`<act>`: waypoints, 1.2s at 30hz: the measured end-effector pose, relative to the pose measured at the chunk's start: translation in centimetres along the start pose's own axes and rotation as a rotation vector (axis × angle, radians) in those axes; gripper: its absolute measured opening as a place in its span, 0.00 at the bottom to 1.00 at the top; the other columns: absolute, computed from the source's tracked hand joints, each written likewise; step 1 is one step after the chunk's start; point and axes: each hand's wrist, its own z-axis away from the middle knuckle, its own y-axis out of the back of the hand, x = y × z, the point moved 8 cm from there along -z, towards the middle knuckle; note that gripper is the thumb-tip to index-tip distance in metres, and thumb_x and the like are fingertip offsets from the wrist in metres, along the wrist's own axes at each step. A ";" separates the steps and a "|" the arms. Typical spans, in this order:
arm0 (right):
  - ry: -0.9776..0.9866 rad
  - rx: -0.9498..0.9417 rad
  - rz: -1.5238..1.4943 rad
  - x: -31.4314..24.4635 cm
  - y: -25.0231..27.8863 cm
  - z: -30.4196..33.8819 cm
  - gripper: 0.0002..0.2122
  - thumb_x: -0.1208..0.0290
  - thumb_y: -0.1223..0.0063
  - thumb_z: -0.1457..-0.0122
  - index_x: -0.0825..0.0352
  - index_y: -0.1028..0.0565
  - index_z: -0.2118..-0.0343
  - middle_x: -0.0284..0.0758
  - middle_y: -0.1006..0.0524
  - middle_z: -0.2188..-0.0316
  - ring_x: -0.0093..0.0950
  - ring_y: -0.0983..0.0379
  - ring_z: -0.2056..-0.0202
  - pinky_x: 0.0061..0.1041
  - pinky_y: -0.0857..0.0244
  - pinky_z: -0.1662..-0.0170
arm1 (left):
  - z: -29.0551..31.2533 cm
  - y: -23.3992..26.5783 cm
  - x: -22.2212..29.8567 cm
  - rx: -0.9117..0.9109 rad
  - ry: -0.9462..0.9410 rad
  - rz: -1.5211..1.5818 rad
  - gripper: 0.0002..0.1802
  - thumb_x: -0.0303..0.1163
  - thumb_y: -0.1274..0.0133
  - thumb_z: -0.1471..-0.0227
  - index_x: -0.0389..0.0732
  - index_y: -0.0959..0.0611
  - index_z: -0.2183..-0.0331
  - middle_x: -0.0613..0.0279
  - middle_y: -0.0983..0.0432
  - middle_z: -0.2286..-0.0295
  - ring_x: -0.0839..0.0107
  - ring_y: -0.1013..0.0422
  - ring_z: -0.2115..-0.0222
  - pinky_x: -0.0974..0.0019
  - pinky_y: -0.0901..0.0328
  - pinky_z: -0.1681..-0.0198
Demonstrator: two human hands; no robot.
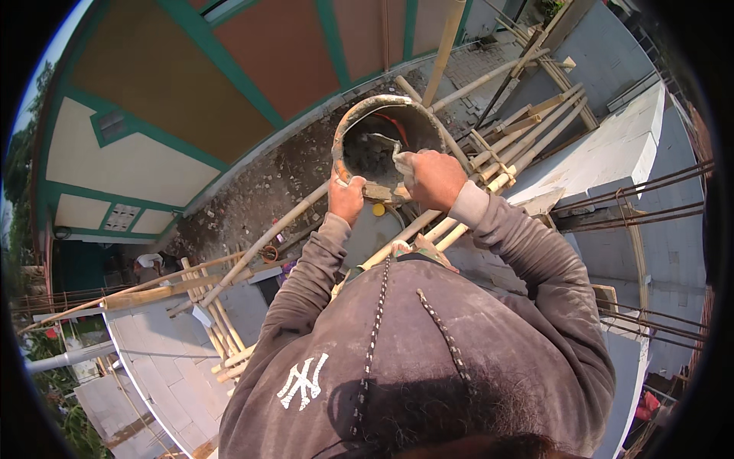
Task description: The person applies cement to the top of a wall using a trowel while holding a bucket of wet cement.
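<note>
In front of my chest is a round bucket [425, 128], crusted with grey and orange along its rim. Grey wet mortar [368, 159] lies inside it. My left hand [346, 200] is closed on the near left part of the rim, thumb on top. My right hand [436, 180] is wrapped round the handle of a mortar-smeared trowel [397, 147], at the bucket's right side. The trowel's blade reaches down into the bucket, partly lost in shadow. Most of its handle is hidden by my fingers.
Bamboo poles [527, 138] form scaffolding around and below me. Grey block walls [623, 141] stand at the right, with thin steel bars [634, 206] sticking out. A green-framed wall [275, 61] rises beyond rubble-strewn ground [260, 180]. Another person [148, 262] is far below left.
</note>
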 end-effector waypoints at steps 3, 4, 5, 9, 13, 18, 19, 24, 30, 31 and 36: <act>-0.108 0.118 -0.066 2.4 3.9 -0.2 0.13 0.70 0.43 0.50 0.66 0.21 0.60 0.49 0.19 0.68 0.49 0.20 0.63 0.46 0.26 0.58 | -0.2 0.8 -2.0 0.071 0.035 -0.066 0.25 0.19 0.50 0.50 0.35 0.29 0.48 0.63 0.26 0.61 0.76 0.29 0.65 0.69 0.30 0.59; -0.104 0.153 -0.043 2.7 5.2 -1.0 0.13 0.71 0.44 0.49 0.66 0.21 0.61 0.49 0.19 0.68 0.49 0.20 0.63 0.46 0.26 0.58 | -0.2 0.7 -2.1 0.083 -0.010 -0.129 0.26 0.19 0.50 0.50 0.35 0.29 0.47 0.62 0.26 0.61 0.75 0.28 0.64 0.69 0.30 0.59; -0.081 0.117 0.040 1.4 5.6 -1.6 0.10 0.73 0.45 0.49 0.68 0.22 0.63 0.49 0.19 0.69 0.48 0.20 0.65 0.44 0.25 0.60 | -0.3 0.6 -2.2 0.097 -0.056 -0.194 0.27 0.19 0.50 0.50 0.35 0.29 0.47 0.61 0.26 0.60 0.75 0.28 0.63 0.69 0.30 0.58; 0.271 0.071 0.228 -3.0 0.6 -1.6 0.08 0.73 0.43 0.50 0.68 0.24 0.66 0.45 0.22 0.70 0.42 0.20 0.69 0.38 0.24 0.65 | -0.7 -0.4 -1.8 0.037 0.028 -0.177 0.34 0.19 0.52 0.49 0.31 0.35 0.39 0.51 0.29 0.49 0.66 0.31 0.51 0.65 0.35 0.47; 0.163 0.132 0.053 1.8 -0.7 -0.6 0.20 0.72 0.43 0.48 0.64 0.25 0.50 0.44 0.24 0.65 0.43 0.21 0.67 0.41 0.26 0.65 | -0.2 0.0 -0.3 0.066 -0.127 -0.184 0.35 0.20 0.52 0.48 0.30 0.36 0.38 0.50 0.30 0.46 0.64 0.33 0.47 0.63 0.40 0.42; 0.088 0.112 0.025 5.2 -3.2 -1.0 0.21 0.71 0.46 0.46 0.61 0.26 0.46 0.44 0.24 0.64 0.44 0.21 0.67 0.42 0.25 0.64 | -0.8 -1.3 0.3 0.054 -0.128 -0.233 0.33 0.20 0.49 0.47 0.30 0.35 0.39 0.52 0.29 0.49 0.67 0.33 0.49 0.66 0.39 0.43; 0.116 0.019 -0.001 5.4 -3.7 -0.5 0.22 0.71 0.45 0.46 0.60 0.27 0.45 0.44 0.25 0.63 0.45 0.21 0.66 0.42 0.25 0.63 | -1.2 -1.4 0.3 0.076 -0.129 -0.238 0.32 0.21 0.49 0.47 0.31 0.34 0.40 0.54 0.28 0.51 0.69 0.31 0.52 0.67 0.37 0.46; -0.061 0.149 -0.019 8.3 -0.5 -0.9 0.23 0.70 0.41 0.47 0.59 0.27 0.45 0.41 0.25 0.60 0.44 0.21 0.63 0.41 0.26 0.61 | -1.2 -2.9 2.8 0.063 -0.337 -0.385 0.32 0.21 0.48 0.47 0.30 0.34 0.40 0.52 0.28 0.49 0.65 0.32 0.49 0.65 0.39 0.42; -0.084 0.076 -0.140 11.2 1.3 0.4 0.21 0.65 0.44 0.44 0.65 0.28 0.47 0.49 0.21 0.60 0.48 0.22 0.59 0.45 0.28 0.55 | -1.8 -5.3 1.4 -0.089 -0.250 -0.403 0.38 0.17 0.53 0.48 0.31 0.41 0.35 0.47 0.43 0.36 0.61 0.47 0.35 0.63 0.53 0.33; -0.170 -0.051 -0.066 12.1 1.5 0.2 0.20 0.64 0.45 0.44 0.66 0.27 0.49 0.50 0.21 0.61 0.49 0.22 0.59 0.46 0.28 0.55 | -1.5 -5.8 2.1 -0.074 -0.276 -0.397 0.36 0.18 0.51 0.48 0.30 0.38 0.37 0.48 0.38 0.39 0.62 0.41 0.38 0.64 0.49 0.35; -0.578 -0.493 -0.737 18.6 -3.5 2.3 0.15 0.63 0.49 0.40 0.73 0.24 0.62 0.43 0.23 0.79 0.36 0.23 0.80 0.34 0.27 0.78 | -1.5 -10.4 2.9 -0.235 -0.357 -0.333 0.37 0.18 0.52 0.48 0.30 0.39 0.36 0.49 0.39 0.38 0.63 0.43 0.37 0.64 0.50 0.34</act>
